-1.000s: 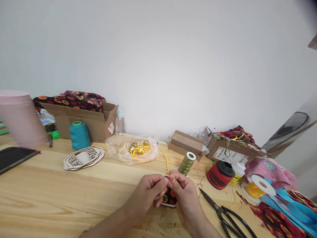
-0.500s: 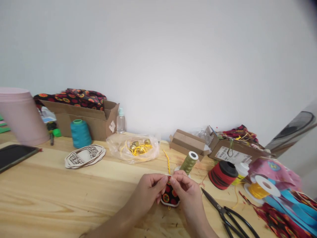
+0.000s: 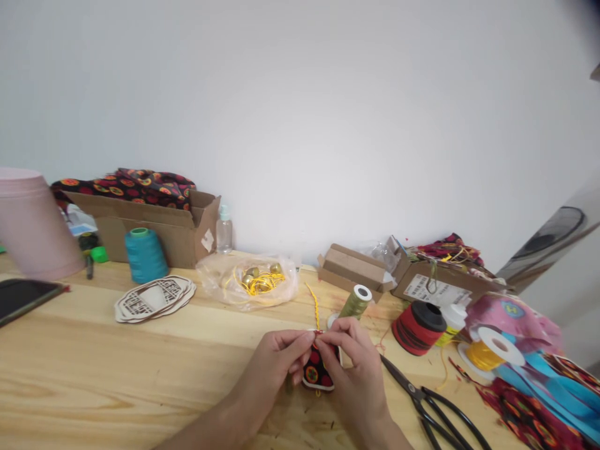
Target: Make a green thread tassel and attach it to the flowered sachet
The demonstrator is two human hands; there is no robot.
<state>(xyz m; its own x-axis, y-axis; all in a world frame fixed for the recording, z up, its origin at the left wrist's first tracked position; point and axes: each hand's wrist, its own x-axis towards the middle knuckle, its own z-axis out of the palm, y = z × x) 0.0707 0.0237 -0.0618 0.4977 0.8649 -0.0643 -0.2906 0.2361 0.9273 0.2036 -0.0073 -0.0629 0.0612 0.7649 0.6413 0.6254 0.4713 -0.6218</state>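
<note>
Black cloth point(image 3: 315, 375), left hand point(image 3: 280, 361), right hand point(image 3: 360, 369), pinching

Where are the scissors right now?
The scissors lie at the lower right of the head view, just right of the right hand and nearer than the red spool.

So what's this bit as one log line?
left hand: holding patterned piece near top edge; right hand: at same edge; yellow cord: beyond piece; black scissors: on table, beside right hand
</note>
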